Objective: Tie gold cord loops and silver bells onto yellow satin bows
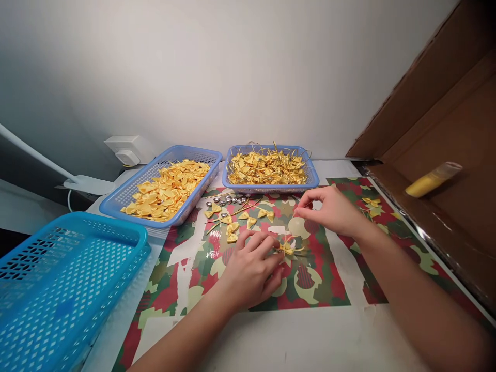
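My left hand [253,266] rests on the patterned mat, its fingers closed on the left side of a yellow ribbon bow [287,249] with thin strands around it. My right hand [327,209] is raised a little above and to the right of that bow, thumb and forefinger pinched together. A fine thread, only faintly visible, seems to hang from the pinch. Several loose yellow bows [248,219] lie just beyond my left hand. Near them are small silvery round pieces [228,200] and lengths of gold cord [237,211].
A blue basket [174,151] of yellow bows stands at the back left. Another blue basket [271,189] holds bows with gold cord. At the left is a turquoise basket [141,243]. Cardboard [437,113] walls the right side, with a yellow-filled tube [432,181] on it.
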### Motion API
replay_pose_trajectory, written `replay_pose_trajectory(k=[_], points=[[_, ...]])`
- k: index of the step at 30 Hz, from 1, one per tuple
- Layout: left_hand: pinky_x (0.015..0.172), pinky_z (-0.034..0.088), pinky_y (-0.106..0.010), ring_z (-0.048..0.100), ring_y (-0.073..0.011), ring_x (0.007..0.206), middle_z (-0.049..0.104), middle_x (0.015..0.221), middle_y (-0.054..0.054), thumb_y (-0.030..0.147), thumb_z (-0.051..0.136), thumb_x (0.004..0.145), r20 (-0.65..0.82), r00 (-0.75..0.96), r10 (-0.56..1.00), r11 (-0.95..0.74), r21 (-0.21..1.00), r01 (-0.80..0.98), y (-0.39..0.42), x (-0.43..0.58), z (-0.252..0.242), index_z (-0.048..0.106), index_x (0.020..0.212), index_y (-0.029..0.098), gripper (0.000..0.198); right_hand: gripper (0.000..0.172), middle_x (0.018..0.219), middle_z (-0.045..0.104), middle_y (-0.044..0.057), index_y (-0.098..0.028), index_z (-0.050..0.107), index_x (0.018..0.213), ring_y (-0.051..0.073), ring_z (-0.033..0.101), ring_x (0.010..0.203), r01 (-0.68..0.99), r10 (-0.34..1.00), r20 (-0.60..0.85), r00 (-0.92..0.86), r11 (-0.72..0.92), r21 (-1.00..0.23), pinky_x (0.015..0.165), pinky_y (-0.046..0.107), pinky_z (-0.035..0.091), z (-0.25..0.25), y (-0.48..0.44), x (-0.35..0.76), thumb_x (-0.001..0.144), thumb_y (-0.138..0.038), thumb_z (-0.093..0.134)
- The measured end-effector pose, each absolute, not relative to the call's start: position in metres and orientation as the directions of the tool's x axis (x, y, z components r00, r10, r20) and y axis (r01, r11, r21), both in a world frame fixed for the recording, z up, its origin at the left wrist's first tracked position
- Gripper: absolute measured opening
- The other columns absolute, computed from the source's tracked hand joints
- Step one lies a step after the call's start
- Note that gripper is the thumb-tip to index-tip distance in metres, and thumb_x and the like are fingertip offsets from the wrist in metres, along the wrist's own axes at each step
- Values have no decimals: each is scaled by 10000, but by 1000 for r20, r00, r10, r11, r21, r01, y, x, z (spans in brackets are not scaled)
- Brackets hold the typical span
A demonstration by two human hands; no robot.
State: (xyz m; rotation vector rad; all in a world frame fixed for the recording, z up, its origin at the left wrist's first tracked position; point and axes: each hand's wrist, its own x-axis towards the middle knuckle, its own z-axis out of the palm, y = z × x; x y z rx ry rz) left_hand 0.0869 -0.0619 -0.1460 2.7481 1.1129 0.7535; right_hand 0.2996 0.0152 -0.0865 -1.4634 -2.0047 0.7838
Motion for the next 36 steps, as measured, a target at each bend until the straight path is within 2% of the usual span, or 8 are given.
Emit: replay_pose_trajectory(k=[4,7,11,16,21,25,29,36], points=[[865,382,-390,531,-200,843,643,889,-47,235,509,870,342,704,622,-783,285,553,-63,89,-149,667,999,211,205,121,649,673,17,-183,672,599,155,593,637,643,964,95,-248,237,-729,579,254,466,-84,14,298,705,-205,617],[803,399,-382,511,-208,844,638,925,-62,236,506,866,312,739,598,-799,300,521,-63,89,-151,654,1031,214,223,113,665,682,24,-181,680,617,163,601,653,637,967,107,-230,233,-735,574,255,459,-84,15,298,704,-212,615],[809,399,-387,495,-215,868,621,1005,-69,211,543,822,297,750,591,-802,320,505,-63,89,-152,633,1075,224,269,109,635,668,23,-175,672,613,155,584,620,651,977,146,-158,214,-729,553,252,440,-88,17,297,695,-211,609],[797,405,-390,494,-217,850,611,1003,-82,248,554,820,307,747,589,-801,339,493,-63,91,-152,646,1035,227,234,109,582,643,23,-165,672,598,142,551,568,664,975,215,-55,197,-721,539,248,424,-96,22,297,679,-204,609],[820,420,-397,524,-236,925,634,1047,-91,218,540,813,398,673,623,-780,381,496,-60,94,-145,655,992,222,213,111,544,614,7,-164,654,592,128,528,523,684,956,294,-5,218,-697,534,247,407,-110,33,305,683,-205,604],[837,420,-377,531,-218,921,697,1026,-42,162,548,791,434,684,587,-806,392,443,-50,95,-137,660,923,221,183,107,537,615,4,-164,662,604,125,522,505,682,965,264,-1,194,-705,523,248,395,-124,43,311,673,-225,608],[775,428,-352,530,-193,795,724,885,-17,144,521,769,345,793,503,-832,444,334,-38,97,-132,662,858,223,184,92,534,618,3,-163,670,585,127,528,514,662,972,237,-9,183,-727,520,247,382,-131,48,312,652,-193,614],[746,401,-373,490,-205,747,680,830,-43,286,535,711,220,856,468,-788,541,292,-31,101,-126,599,770,224,107,66,549,640,3,-159,689,565,127,548,543,532,988,154,-5,133,-836,526,239,386,-127,48,313,608,-143,641]])
